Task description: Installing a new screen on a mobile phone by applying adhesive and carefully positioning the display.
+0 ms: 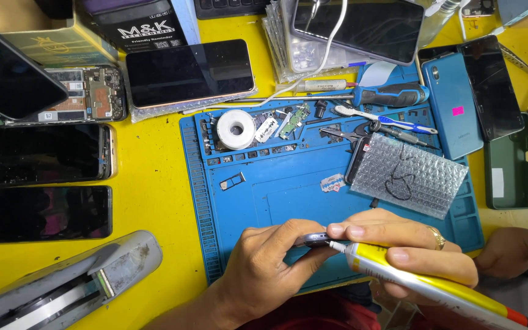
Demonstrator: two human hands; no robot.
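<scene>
Left hand (264, 269) fingers pinch one small grey part (314, 239) over the blue repair mat (288, 201). Right hand (401, 244) fingers grip one yellow glue tube (423, 282), nozzle touching the part. Nearby lie one tape roll (236, 129), one bubble-wrapped phone (407, 174), one SIM tray (233, 180); three dark phones (41, 153) rest left on the yellow surface (154, 195).

One blue work mat (264, 189), one tape roll (236, 129), two razor blades (332, 183) (small ones), one bubble-wrap pouch (407, 174), one yellow tube (423, 284).

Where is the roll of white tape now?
In the head view, the roll of white tape sits in the upper left part of the blue mat, just below the phone lying face up, beside small circuit parts.
</scene>
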